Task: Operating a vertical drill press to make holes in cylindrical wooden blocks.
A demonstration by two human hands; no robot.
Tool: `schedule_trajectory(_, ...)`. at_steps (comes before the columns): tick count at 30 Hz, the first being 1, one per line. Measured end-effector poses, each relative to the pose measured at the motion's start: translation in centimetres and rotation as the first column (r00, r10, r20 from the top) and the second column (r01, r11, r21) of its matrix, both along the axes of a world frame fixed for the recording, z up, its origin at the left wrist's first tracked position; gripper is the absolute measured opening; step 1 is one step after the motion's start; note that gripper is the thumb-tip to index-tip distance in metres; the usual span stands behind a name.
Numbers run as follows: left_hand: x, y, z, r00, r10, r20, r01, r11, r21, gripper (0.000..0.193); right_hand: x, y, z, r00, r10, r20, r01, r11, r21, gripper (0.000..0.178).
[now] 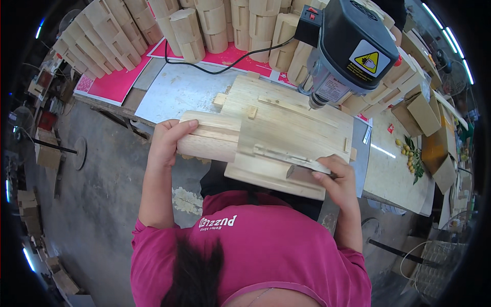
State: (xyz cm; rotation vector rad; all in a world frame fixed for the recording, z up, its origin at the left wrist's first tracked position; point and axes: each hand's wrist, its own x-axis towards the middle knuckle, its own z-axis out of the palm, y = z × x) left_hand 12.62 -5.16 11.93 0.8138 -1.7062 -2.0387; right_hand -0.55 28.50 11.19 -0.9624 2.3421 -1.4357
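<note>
My left hand (pixel 169 140) grips the outer end of a pale wooden block (pixel 209 146) with a rounded side and a lengthwise groove, thumb on top. The block's inner end meets a flat wooden board (pixel 286 120) fitted with thin battens and small wooden stops. In my right hand (pixel 335 176), closed at its right end, is a long narrow pale strip (pixel 286 156) slanting over the board's near part. A small grey piece shows beneath the strip by my fingers; its kind is unclear. Over the board's far right stands a bench drill press (pixel 353 48), its chuck (pixel 318 101) pointing down.
Rows of grooved wooden blocks (pixel 212 25) stand along the back on pink printed sheets (pixel 115 84). A black cable (pixel 225 70) curves from the drill's switch box. Right of the board are an open cardboard box (pixel 417 115) and a sprig of small yellow fruits (pixel 407 151).
</note>
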Motion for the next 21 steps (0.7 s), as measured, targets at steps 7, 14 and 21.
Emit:
schedule_trajectory(7,-1.7,1.4,-1.4,0.992,-0.101,0.079,0.103,0.994,-0.023,0.03,-1.1,0.9,0.0,0.983,-0.052,-0.174,0.039,0.996,-0.074,0.027)
schedule_trajectory(14,-4.3,4.8,-3.2,0.965,-0.244,0.091,0.239,0.969,0.07,0.036,-1.8,1.3,-2.0,0.996,-0.064,0.057,0.069,0.994,-0.085,0.026)
schedule_trajectory(21,-7.0,8.5,-7.5,0.875,-0.484,0.018,0.484,0.873,-0.065,0.043,-3.4,1.4,-4.1,0.983,-0.16,0.092,0.168,0.983,-0.076,0.026)
